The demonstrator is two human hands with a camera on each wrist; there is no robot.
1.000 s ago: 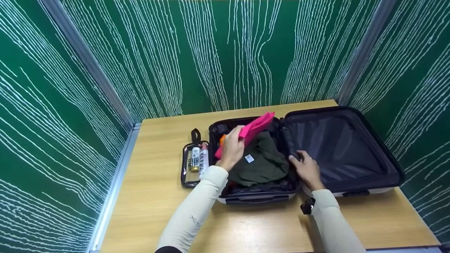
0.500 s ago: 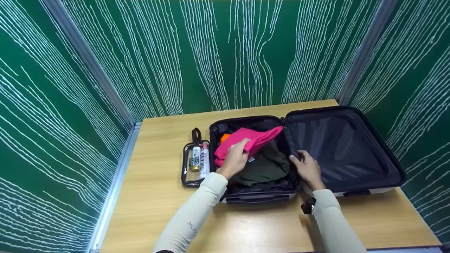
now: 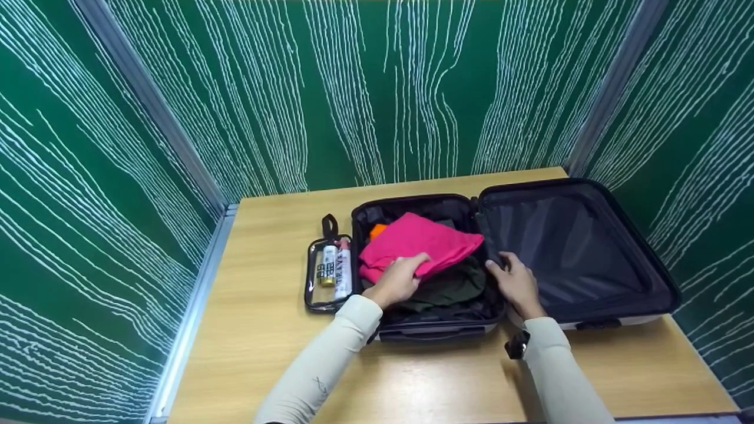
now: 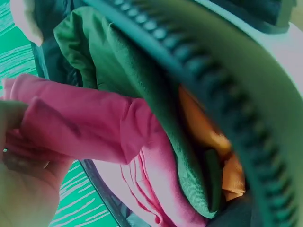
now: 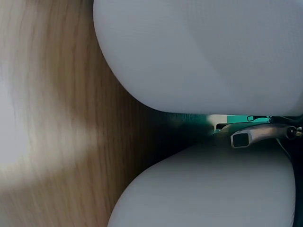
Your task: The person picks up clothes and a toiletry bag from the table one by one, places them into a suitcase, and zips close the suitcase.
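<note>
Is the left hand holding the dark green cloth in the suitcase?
No, the left hand pinches the pink cloth, which partly hides the green cloth.

**One readable word: "TRAVE"**

At the clear pouch (image 3: 321,308) on your left, you can read "TRAVE" in dark capitals, running upward along the pink-and-white tube (image 3: 343,284); you cannot tell whether they are printed on the tube or on the pouch. Next to them, bold characters over the white bottle (image 3: 329,255) are too blurred for you to read. Your left sleeve (image 3: 339,353) bears a small, illegible dark mark (image 3: 320,386).
</note>
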